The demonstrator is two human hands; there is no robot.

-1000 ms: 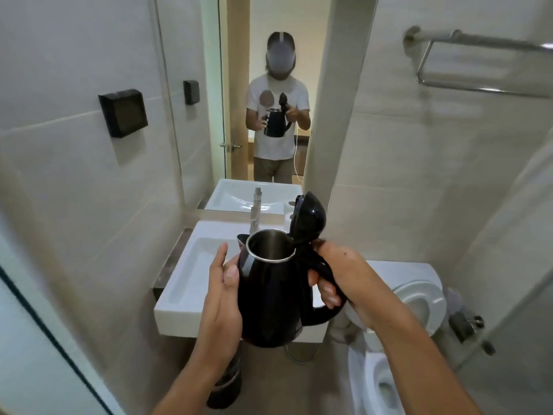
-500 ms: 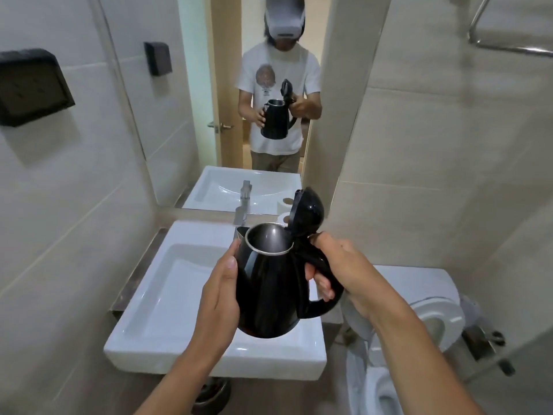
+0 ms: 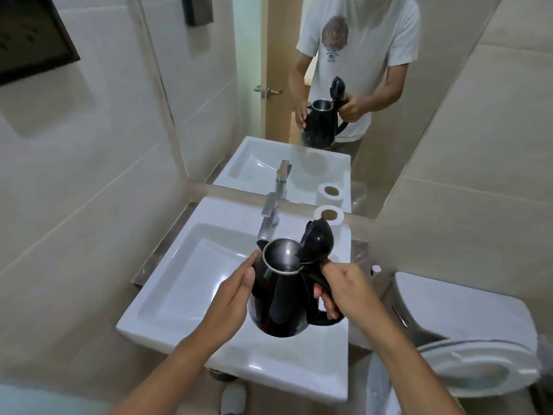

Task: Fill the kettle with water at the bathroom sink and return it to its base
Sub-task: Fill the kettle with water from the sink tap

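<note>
I hold a black kettle point(image 3: 278, 298) upright above the white sink point(image 3: 185, 289), its lid flipped open and its steel inside showing. My right hand point(image 3: 344, 289) grips the handle. My left hand point(image 3: 236, 292) lies flat against the kettle's left side. The chrome tap point(image 3: 269, 218) stands just behind the kettle's spout, with no water running. The kettle's base is out of view.
A toilet paper roll point(image 3: 329, 215) sits on the sink's back right corner. A toilet point(image 3: 466, 339) with its lid up is at the right. The mirror point(image 3: 299, 85) behind the sink reflects me. A black wall box point(image 3: 33, 40) hangs at upper left.
I have stepped closer to the sink, and the kettle now hangs over the basin near the tap. Both hands keep the same hold.
</note>
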